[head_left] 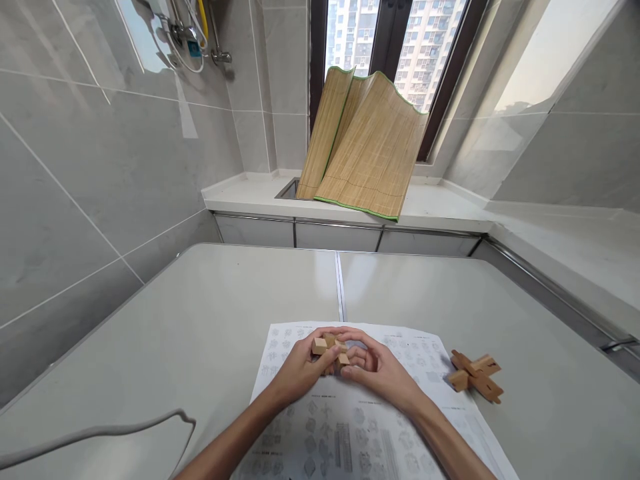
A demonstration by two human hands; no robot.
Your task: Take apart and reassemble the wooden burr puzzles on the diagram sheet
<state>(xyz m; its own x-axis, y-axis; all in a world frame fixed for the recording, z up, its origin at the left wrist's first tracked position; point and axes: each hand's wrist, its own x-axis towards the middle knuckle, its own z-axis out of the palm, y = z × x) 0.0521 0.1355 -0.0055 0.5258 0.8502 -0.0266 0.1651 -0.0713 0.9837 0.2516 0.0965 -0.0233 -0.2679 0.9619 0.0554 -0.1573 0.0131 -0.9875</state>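
Observation:
Both of my hands meet over a printed paper sheet [320, 427] and hold a small cluster of light wooden blocks [330, 347] between them. From the left side, my left hand [305, 363] wraps round the blocks, with its thumb across their near side. My right hand [373, 363] curls round them from the right, its fingers bent and its thumb by the lower block. Parts of the blocks are hidden behind the fingers. A brown wooden cross-shaped puzzle [477, 377] lies at the sheet's right edge, touched by neither hand.
The pale table [225, 287] has a seam down its middle. A grey cable [100, 432] lies at the front left. Beyond the table, a folded bamboo mat [375, 147] leans on the white counter [435, 207] before a window. Tiled walls stand on both sides.

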